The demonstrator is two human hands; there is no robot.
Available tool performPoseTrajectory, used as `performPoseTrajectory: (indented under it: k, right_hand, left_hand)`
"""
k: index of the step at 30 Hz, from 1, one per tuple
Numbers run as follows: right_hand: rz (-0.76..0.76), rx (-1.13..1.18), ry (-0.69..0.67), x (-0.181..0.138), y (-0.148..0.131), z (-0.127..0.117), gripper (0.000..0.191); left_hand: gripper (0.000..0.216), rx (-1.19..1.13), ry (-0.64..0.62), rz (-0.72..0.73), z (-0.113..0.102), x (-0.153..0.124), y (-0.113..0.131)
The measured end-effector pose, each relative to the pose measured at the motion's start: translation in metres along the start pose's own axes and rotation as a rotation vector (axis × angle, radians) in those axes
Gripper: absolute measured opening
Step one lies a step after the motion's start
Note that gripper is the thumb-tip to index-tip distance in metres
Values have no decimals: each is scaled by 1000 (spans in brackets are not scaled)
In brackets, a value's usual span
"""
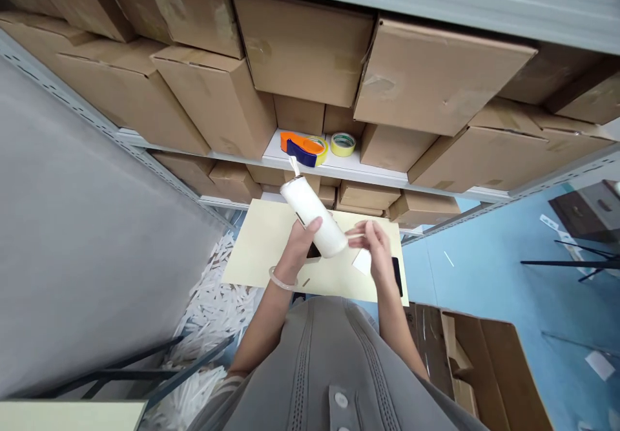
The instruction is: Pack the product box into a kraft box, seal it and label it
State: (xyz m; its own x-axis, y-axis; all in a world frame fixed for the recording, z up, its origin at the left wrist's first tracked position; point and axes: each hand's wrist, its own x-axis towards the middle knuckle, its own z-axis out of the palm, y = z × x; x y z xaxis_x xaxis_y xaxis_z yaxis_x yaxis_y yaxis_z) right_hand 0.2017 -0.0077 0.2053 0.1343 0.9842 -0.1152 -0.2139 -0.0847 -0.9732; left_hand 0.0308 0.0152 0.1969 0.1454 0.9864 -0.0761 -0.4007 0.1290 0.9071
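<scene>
My left hand (299, 242) is wrapped round a white cylinder (317, 221), its thumb lying along the side. A white strap loop (294, 165) sticks out of the cylinder's far end, and the cylinder tilts with that end up and to the left. Close to its lower right end is my right hand (374, 243), with bent fingers partly apart and nothing visible in them. Below the hands lies a pale yellow tabletop (256, 243), bearing a white card (362, 262) and a dark flat object (314, 250) partly hidden by the cylinder.
Shelves packed with cardboard boxes (305, 50) rise ahead. An orange and blue tape dispenser (303, 148) and a yellow tape roll (343, 145) sit on one shelf. A black phone-like object (397, 276) lies at the table's right edge. Paper strips (217, 302) cover the floor at left; an open carton (494, 366) stands at right.
</scene>
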Motion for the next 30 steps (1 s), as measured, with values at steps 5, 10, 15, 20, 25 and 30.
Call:
performPoseTrajectory:
  k: [5,10,15,20,25,30]
  right_hand:
    - [530,368,-541,-24,19,17,74]
    - [617,549,-663,-30,13,34,68]
    - [213,279,-356,-26,9,39,51]
    - [-447,-415,102,-18,8,32,54]
    - [-745,-801,80,-19,12,38,52]
    - [-760,-791,-7,-16,4,50,66]
  left_hand:
    - [57,-252,-189,-31,-1,-3,8]
    - [78,-256,-355,20,-7,-1,4]
    - [96,-147,-360,28,-11,2,10]
    - [83,-225,-231,16,-6,3,0]
    - [56,-482,-43,-235,-1,9,-12]
    - [53,-605,51,-391,1,12,-9]
